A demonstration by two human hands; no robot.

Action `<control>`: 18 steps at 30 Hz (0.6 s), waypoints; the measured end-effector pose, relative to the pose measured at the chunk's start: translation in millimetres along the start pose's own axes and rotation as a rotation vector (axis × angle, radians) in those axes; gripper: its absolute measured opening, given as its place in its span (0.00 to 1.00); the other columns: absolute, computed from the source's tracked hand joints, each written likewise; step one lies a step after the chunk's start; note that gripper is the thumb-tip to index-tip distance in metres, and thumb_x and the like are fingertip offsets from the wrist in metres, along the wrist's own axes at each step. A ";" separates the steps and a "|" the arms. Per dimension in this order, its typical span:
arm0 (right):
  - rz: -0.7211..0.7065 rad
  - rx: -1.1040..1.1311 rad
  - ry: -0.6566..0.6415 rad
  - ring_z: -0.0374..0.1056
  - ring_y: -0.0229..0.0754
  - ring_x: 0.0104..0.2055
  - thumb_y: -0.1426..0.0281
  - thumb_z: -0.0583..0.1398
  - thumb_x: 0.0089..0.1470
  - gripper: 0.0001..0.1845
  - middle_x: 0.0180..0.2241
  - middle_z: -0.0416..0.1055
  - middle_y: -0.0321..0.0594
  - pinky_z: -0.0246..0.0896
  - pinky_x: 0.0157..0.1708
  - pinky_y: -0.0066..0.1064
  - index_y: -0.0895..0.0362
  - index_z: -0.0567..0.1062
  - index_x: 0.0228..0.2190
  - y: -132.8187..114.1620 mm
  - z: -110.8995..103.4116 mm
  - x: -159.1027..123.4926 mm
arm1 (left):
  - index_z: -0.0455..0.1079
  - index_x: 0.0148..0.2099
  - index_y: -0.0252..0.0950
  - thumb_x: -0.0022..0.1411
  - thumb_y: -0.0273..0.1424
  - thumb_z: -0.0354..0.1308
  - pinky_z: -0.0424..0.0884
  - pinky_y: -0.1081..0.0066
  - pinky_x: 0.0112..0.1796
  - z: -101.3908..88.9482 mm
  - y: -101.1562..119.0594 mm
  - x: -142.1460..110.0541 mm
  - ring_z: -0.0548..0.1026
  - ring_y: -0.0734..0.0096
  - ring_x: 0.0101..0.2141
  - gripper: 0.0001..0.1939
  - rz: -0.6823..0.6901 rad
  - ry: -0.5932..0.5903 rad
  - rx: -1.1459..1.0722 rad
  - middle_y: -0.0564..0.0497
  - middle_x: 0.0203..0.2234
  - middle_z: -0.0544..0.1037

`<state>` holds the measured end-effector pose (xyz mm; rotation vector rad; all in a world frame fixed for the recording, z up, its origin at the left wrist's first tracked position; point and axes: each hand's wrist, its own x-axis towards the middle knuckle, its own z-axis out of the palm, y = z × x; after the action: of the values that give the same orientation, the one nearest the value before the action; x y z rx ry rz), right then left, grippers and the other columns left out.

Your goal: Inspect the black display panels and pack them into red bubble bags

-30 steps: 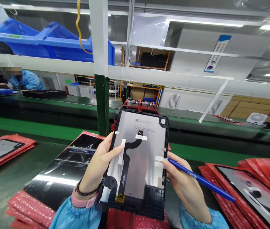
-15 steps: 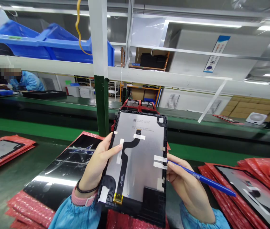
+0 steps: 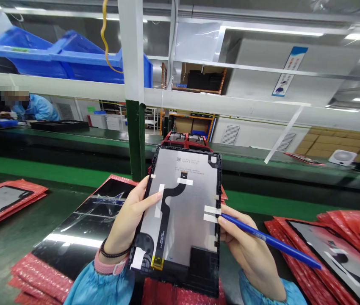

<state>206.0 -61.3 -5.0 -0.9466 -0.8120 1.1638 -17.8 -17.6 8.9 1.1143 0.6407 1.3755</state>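
Observation:
A tablet display panel [image 3: 186, 228] in a black frame is held up in front of me, its silver back with a black ribbon cable and white tape strips toward me. My left hand [image 3: 132, 212] grips its left edge, thumb lying on the back by a tape strip. At the right edge, my right hand [image 3: 246, 241] pinches a blue pen [image 3: 278, 243] close to two tape strips. The pen points down to the right; its other end is hidden at my fingertips. Whether the right fingers also hold the panel, I cannot tell.
Black glossy screens [image 3: 87, 216] lie on red bubble wrap at the left. More panels in red bubble bags [image 3: 329, 250] are stacked at the right. A green post [image 3: 136, 140] stands behind the panel. Blue bins [image 3: 72, 59] sit overhead. A person [image 3: 40, 108] works at the far left.
The panel has shifted slightly left and its lower end has risen a little. My right hand moved slightly left with it, and the pen's free end swung right and down.

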 end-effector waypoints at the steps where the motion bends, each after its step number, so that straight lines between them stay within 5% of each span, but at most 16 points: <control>1: 0.012 0.019 0.003 0.71 0.37 0.23 0.64 0.76 0.28 0.19 0.24 0.79 0.37 0.66 0.20 0.24 0.51 0.84 0.28 -0.5 0.6 0.6 | 0.68 0.58 0.44 0.60 0.29 0.63 0.72 0.74 0.48 0.1 0.0 0.2 0.75 0.64 0.51 0.23 -0.004 -0.006 0.000 0.53 0.50 0.79; 10: 0.012 0.084 -0.079 0.69 0.36 0.22 0.60 0.75 0.31 0.19 0.20 0.76 0.38 0.66 0.23 0.25 0.54 0.84 0.29 -2.4 0.1 1.1 | 0.69 0.56 0.44 0.60 0.29 0.63 0.72 0.71 0.50 0.3 -0.3 -0.3 0.76 0.64 0.50 0.22 -0.002 -0.001 0.012 0.54 0.48 0.79; 15: -0.083 -0.112 0.061 0.65 0.36 0.24 0.59 0.74 0.34 0.17 0.25 0.75 0.36 0.63 0.22 0.26 0.53 0.82 0.28 5.3 -2.2 4.5 | 0.69 0.55 0.42 0.61 0.29 0.62 0.71 0.69 0.51 1.9 -1.5 -1.3 0.73 0.62 0.54 0.19 0.029 -0.020 0.057 0.53 0.51 0.77; 18: -0.211 -0.345 0.003 0.57 0.35 0.23 0.59 0.69 0.44 0.13 0.22 0.66 0.32 0.55 0.22 0.27 0.55 0.77 0.23 11.2 -7.0 10.3 | 0.68 0.56 0.43 0.61 0.30 0.62 0.68 0.69 0.54 3.5 -2.4 -2.7 0.71 0.62 0.55 0.20 0.053 -0.030 0.101 0.53 0.52 0.77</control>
<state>210.3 -51.1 -17.6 -1.1127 -1.1051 0.8545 -14.1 -20.7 7.5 1.2383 0.6685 1.3814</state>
